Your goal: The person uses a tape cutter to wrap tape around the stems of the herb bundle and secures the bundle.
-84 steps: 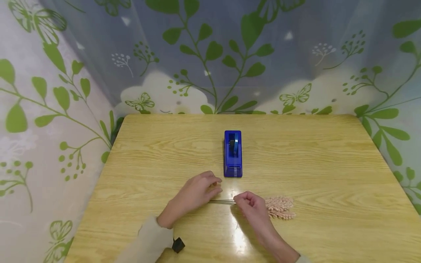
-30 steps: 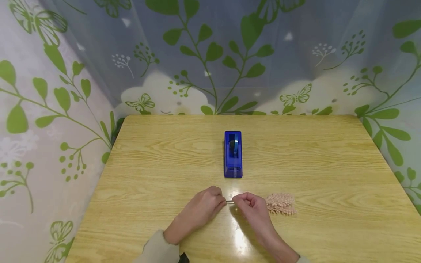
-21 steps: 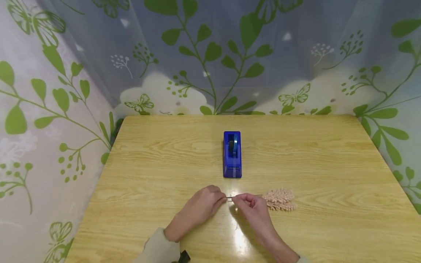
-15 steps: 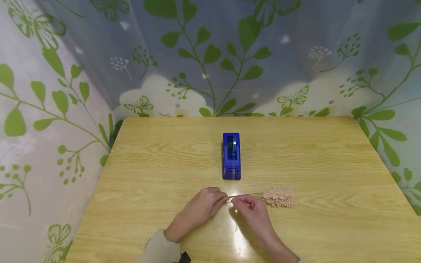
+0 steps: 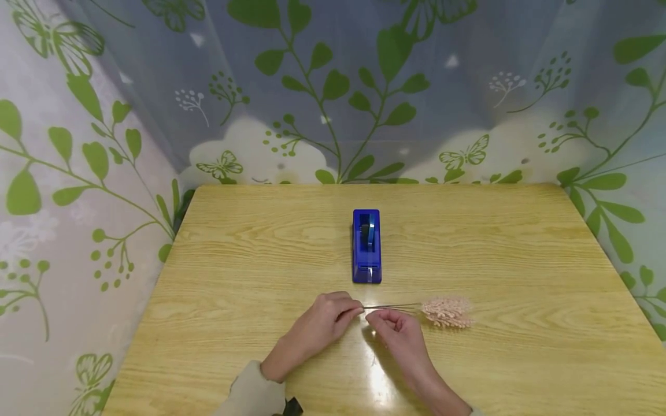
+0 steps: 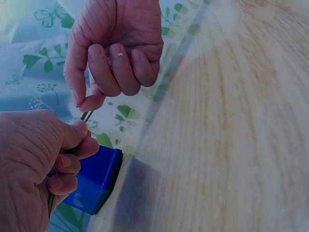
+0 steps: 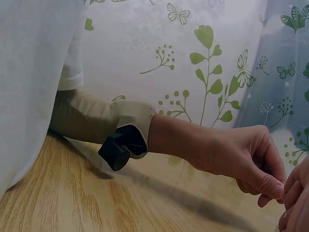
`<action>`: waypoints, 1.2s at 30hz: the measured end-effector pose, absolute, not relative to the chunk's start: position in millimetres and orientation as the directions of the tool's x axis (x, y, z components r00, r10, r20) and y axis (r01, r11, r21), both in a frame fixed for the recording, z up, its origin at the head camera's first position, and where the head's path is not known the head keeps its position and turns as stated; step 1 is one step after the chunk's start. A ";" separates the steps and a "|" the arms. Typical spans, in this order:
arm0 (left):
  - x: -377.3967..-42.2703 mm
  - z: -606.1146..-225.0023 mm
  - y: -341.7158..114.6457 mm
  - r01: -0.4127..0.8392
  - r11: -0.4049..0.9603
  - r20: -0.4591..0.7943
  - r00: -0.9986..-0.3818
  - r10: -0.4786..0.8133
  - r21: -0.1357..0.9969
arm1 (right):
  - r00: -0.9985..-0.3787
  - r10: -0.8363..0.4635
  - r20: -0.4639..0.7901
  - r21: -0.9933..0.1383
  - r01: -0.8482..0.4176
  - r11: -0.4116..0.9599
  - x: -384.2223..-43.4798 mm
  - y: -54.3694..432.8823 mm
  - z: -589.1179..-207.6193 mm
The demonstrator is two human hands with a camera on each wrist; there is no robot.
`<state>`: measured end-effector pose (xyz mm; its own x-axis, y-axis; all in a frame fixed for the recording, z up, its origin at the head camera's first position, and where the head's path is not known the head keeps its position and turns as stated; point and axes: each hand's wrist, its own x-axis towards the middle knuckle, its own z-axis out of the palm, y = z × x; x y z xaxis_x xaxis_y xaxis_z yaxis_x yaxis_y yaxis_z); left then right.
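Observation:
A bunch of dried-looking flowers with pale pink, grainy heads (image 5: 447,312) and thin dark stems (image 5: 392,305) lies crosswise in the head view, heads to the right. My left hand (image 5: 325,322) pinches the lower stems between thumb and forefinger; stem ends show below its fist in the left wrist view. Just nearer the body is my right hand (image 5: 399,338), thumb and forefinger brought together right at the stems and the other fingers curled (image 6: 118,67). I cannot tell what those fingertips hold. In the right wrist view, the right hand (image 7: 297,195) is cut off at the edge.
A blue tape dispenser (image 5: 366,257) stands beyond the hands, a strip of tape at its front. The wooden table (image 5: 250,231) meets a leaf-patterned curtain (image 5: 291,115) at the back and left. A black wrist camera (image 7: 116,152) sits at the left cuff.
My left hand has closed on the stems and moved right toward the right hand. The bunch has turned and shifted up in view, so its stems now show above the right hand.

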<state>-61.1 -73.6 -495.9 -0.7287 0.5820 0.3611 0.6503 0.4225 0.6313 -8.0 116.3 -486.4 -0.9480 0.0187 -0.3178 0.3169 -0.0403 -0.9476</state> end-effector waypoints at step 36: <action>-62.0 -485.1 -68.1 0.650 0.383 0.329 -0.704 0.629 0.657 | -0.950 0.083 -0.300 -0.953 0.296 -0.061 -7.0 114.7 -490.6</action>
<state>-62.0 -68.1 -485.1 -0.7040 0.6291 0.3294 0.6495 0.3828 0.6570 -7.0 114.7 -490.6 -0.9503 0.0830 -0.2999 0.2955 -0.0610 -0.9534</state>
